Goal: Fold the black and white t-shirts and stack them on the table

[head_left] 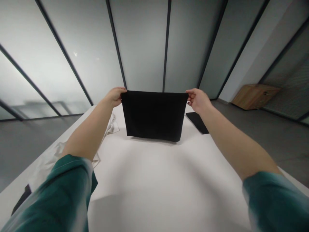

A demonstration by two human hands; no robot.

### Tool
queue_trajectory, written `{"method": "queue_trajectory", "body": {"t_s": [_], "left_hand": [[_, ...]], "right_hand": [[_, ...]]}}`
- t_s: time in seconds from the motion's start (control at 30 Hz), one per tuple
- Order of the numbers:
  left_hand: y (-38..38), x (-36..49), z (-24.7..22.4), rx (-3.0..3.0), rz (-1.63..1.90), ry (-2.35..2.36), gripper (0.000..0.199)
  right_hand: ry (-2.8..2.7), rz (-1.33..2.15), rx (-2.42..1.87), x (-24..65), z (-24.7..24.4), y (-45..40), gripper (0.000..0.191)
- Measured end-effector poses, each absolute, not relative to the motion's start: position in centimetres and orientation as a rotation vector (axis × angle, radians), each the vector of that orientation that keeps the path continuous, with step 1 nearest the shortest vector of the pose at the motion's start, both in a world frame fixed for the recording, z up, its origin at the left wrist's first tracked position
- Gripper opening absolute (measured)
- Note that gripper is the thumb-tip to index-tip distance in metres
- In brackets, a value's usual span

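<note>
A black cloth [154,116] hangs stretched between my two hands over the far part of the white table [154,180]. My left hand [117,96] pinches its upper left corner. At the upper right corner, the fingers of my right hand [197,99] are closed on the edge. The top edge is nearly straight, and the lower edge hangs close to the tabletop; whether it touches is hard to tell. Behind my right wrist lies a flat black piece [198,122], perhaps folded cloth.
Crumpled white fabric [51,158] lies along the table's left side, partly behind my left arm. A dark item [22,198] sits at the lower left. Beyond the table stand frosted glass panels [145,42]. A wooden cabinet [253,96] is on the floor at right.
</note>
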State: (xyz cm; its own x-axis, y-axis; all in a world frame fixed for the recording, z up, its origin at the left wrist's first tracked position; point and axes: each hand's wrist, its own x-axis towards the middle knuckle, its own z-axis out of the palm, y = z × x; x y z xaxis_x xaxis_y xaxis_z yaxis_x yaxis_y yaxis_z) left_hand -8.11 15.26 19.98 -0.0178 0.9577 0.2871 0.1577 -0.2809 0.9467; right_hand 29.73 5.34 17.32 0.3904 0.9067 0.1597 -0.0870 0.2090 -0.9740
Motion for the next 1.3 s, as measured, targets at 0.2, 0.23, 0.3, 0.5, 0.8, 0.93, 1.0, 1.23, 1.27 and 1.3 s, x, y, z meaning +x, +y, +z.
{"method": "queue_trajectory", "body": {"t_s": [0.2, 0.23, 0.3, 0.5, 0.8, 0.93, 1.0, 1.23, 1.27, 1.3], "left_hand": [[17.1, -7.5, 21.9, 1.645, 1.534, 0.966, 0.040], [16.9, -7.8, 22.2, 1.690, 1.566, 0.913, 0.041], [15.4, -8.6, 21.7, 1.763, 1.559, 0.864, 0.044], [5.1, -11.2, 10.8, 1.686, 0.922, 1.266, 0.039], [1.5, -11.3, 0.8, 1.536, 0.867, 1.641, 0.044], [0.7, -11.0, 0.6, 1.847, 0.757, 1.799, 0.055], [0.2, -11.2, 0.5, 1.988, 0.679, 1.773, 0.067], [0.4, -12.4, 0.1, 2.423, 0.477, 1.443, 0.057], [0.6, -12.5, 0.0, 2.433, 0.474, 1.456, 0.053], [0.8, -12.5, -0.1, 2.440, 0.482, 1.492, 0.050]], "right_hand": [[-0.944, 0.716, -1.017, 30.1, 18.7, 7.7, 0.005], [-0.979, 0.667, -0.976, 30.4, 18.6, 7.3, 0.007], [-1.047, 0.611, -0.944, 31.1, 17.3, 5.6, 0.009], [-1.436, 1.012, -1.498, 32.9, 6.6, -2.3, 0.021], [-1.549, 0.886, -1.749, 32.1, 0.3, 0.2, 0.021], [-1.733, 0.508, -1.738, 29.8, -1.4, 1.3, 0.038], [-1.849, 0.301, -1.717, 28.9, -2.5, 1.1, 0.042], [-2.069, 0.182, -1.679, 28.9, -2.9, 0.5, 0.037], [-2.070, 0.189, -1.691, 28.9, -2.6, 0.4, 0.035], [-2.074, 0.195, -1.700, 28.7, -2.1, 0.1, 0.033]]}}
